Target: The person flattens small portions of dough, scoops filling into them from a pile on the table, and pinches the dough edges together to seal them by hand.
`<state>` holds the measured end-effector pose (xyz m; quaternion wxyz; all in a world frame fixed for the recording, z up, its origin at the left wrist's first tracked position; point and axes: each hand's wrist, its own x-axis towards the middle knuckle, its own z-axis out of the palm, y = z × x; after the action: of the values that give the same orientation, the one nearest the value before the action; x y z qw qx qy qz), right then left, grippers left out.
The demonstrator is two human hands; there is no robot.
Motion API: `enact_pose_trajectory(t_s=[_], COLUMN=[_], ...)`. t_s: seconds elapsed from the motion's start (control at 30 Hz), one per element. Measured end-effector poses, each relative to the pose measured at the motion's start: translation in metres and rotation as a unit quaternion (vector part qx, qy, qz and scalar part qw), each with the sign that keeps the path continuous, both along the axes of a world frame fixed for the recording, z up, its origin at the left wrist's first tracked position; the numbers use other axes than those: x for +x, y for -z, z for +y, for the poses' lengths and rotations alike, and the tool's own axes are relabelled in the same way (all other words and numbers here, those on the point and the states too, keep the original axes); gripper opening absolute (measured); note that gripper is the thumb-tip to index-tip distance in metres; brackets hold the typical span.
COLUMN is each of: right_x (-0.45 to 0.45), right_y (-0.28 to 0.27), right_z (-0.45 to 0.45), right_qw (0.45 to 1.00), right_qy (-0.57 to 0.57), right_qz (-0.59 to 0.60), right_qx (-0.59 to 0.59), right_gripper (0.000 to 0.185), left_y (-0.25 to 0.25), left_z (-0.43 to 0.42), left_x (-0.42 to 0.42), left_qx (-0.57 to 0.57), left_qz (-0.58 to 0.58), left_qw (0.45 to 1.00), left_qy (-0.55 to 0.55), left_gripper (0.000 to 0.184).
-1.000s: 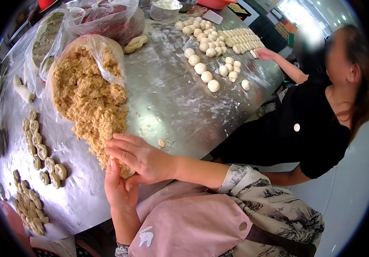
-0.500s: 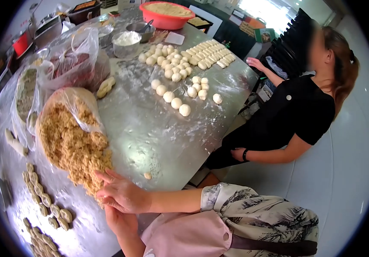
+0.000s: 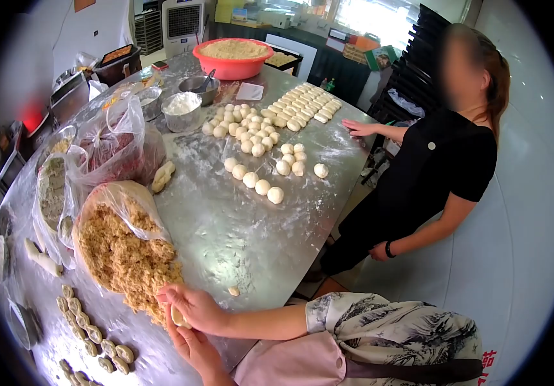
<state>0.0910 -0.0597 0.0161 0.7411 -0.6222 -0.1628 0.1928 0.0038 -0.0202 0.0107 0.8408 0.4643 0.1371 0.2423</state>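
Both my hands meet over the near edge of the steel table [image 3: 206, 225], beside the heap of crumbly brown filling [image 3: 129, 254] that spills from a plastic bag. A small pale dough piece [image 3: 179, 317] sits between them. My left hand [image 3: 194, 347] is under the dough with its fingers curled round it. Above it, my right hand [image 3: 196, 310] has its thumb and fingers closed on the dough's edge. A tiny dough scrap [image 3: 234, 291] lies to the right of my hands.
White dough balls [image 3: 251, 180] and rows of shaped dough [image 3: 302, 106] lie farther back. A red basin [image 3: 233, 66], a flour bowl [image 3: 181, 112] and bagged fillings [image 3: 119, 145] stand behind. At the right, a co-worker in black [image 3: 441, 174] rests a hand on the table edge.
The view has tilted up, showing more of the room. My hands have drawn slightly off the filling, and the dough between them now shows. The co-worker's hand has lowered to the table edge.
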Motion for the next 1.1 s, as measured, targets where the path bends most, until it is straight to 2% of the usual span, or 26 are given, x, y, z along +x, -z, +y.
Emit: enact_pose_trajectory(t_s=[0.1,0.13,0.17,0.2,0.3,0.37,0.4,0.5,0.53,0.63,0.67,0.77,0.8,0.83,0.9,0.93,1.0,1.1], right_x=[-0.013,-0.022,-0.030,-0.034,-0.038,-0.035,-0.031,-0.016,-0.010,-0.018,-0.020,-0.006,0.007,0.021,0.032,0.025,0.003,-0.012], right_y=[-0.044,-0.022,-0.001,-0.020,-0.025,-0.022,-0.019,-0.019,-0.010,0.005,0.008,0.005,0.009,0.011,-0.011,-0.010,-0.020,-0.034], right_z=[-0.017,-0.006,0.006,-0.003,-0.004,-0.007,-0.005,-0.015,-0.017,-0.014,-0.016,-0.006,0.000,0.007,0.002,0.007,0.006,0.003], right_qw=[0.980,0.991,0.997,0.991,0.991,0.991,0.994,0.991,0.982,0.956,0.951,0.940,0.948,0.955,0.953,0.945,0.967,0.980], right_qy=[-0.123,-0.090,-0.053,-0.109,-0.112,-0.110,-0.066,-0.087,-0.083,-0.051,-0.204,-0.125,-0.081,-0.038,-0.029,-0.074,-0.140,-0.160], right_qz=[0.156,0.087,0.017,0.044,0.057,0.055,-0.008,-0.056,-0.121,-0.273,-0.213,-0.282,-0.263,-0.241,-0.236,-0.263,-0.202,-0.118], right_qx=[0.025,0.044,0.060,0.058,0.044,-0.045,-0.085,-0.082,-0.115,-0.092,-0.090,-0.147,-0.157,-0.168,-0.189,-0.181,-0.072,0.031], right_gripper=[0.054,0.061,0.070,0.071,0.057,0.048,0.039,0.029,0.020,0.027,0.043,0.056,0.059,0.063,0.069,0.073,0.076,0.081], left_y=[0.037,0.031,0.024,0.018,0.004,-0.001,-0.004,-0.005,-0.003,-0.003,-0.006,0.004,0.009,0.005,-0.005,-0.013,-0.025,-0.015], left_z=[0.023,0.022,0.019,0.015,0.001,-0.004,-0.006,-0.002,0.007,0.016,0.008,0.010,0.004,0.000,-0.003,-0.004,-0.005,0.012], left_x=[-0.013,-0.013,-0.012,-0.011,-0.009,-0.009,-0.007,-0.003,-0.004,0.001,0.010,-0.003,-0.005,-0.006,0.006,0.013,0.020,0.011], left_qx=[0.126,0.131,0.146,0.170,0.232,0.250,0.248,0.157,0.045,-0.084,-0.062,-0.063,-0.086,-0.078,-0.060,-0.079,-0.117,0.110], left_qz=[0.053,0.114,0.142,0.139,0.101,0.074,0.061,0.024,0.000,0.031,0.035,0.006,0.042,0.033,0.006,0.036,0.094,0.150], left_qw=[0.990,0.984,0.978,0.974,0.963,0.959,0.959,0.974,0.992,0.996,0.996,0.996,0.995,0.996,0.997,0.996,0.983,0.974], left_qy=[-0.037,-0.046,-0.054,-0.063,-0.089,-0.111,-0.121,-0.159,-0.117,-0.028,-0.054,0.059,0.021,0.031,0.054,-0.001,-0.103,-0.128], left_gripper=[0.048,0.059,0.062,0.065,0.072,0.077,0.080,0.095,0.098,0.089,0.096,0.083,0.081,0.079,0.076,0.073,0.068,0.053])
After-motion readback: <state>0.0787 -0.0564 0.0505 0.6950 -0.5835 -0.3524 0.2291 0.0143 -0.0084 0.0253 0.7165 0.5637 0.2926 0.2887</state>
